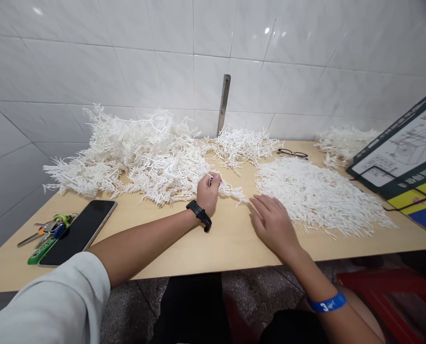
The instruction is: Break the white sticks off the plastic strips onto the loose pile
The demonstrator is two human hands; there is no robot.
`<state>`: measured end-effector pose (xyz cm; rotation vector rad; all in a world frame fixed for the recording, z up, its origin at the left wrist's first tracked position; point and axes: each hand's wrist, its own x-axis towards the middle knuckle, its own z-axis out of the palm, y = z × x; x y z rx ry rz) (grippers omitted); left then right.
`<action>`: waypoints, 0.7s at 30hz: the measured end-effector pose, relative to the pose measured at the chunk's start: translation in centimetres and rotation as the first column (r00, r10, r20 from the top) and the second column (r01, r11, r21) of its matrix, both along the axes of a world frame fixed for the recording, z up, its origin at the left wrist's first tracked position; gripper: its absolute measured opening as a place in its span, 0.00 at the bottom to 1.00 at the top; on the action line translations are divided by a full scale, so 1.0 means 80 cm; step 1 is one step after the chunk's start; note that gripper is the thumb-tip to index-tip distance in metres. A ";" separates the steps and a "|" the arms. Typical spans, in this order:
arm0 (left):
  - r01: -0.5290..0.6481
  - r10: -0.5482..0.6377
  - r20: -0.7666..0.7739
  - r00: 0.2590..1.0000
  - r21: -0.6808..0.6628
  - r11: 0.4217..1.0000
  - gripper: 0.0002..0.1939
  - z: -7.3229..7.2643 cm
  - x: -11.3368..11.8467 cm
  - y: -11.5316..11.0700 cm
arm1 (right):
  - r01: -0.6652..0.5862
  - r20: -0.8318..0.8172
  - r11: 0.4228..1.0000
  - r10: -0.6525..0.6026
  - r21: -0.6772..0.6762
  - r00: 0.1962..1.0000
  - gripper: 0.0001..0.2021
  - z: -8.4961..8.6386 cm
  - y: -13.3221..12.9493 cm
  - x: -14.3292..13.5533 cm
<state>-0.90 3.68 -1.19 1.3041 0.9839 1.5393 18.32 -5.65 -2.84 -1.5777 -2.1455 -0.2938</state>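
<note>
A tangled heap of white plastic sprigs (pixel 141 153) fills the upper left of the surface (pixel 216 248); a flatter pile (pixel 313 196) lies centre-right. The left hand (pixel 208 193) pinches one sprig (pixel 230 191) at the heap's near edge (its tip is hard to make out). The right hand (pixel 273 224) lies flat, fingers spread, touching the flatter pile's left edge. A phone (pixel 78 231) sits lower left.

Glossy white tiled wall (pixel 162 43), pale wooden table (pixel 213 248), speckled grey floor (pixel 256 291), metal bracket (pixel 224 102)
</note>
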 end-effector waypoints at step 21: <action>0.063 -0.051 -0.106 0.993 0.113 0.992 0.18 0.006 -0.004 -0.015 | 0.188 0.179 0.977 -0.169 -0.095 0.969 0.24 0.003 0.034 0.041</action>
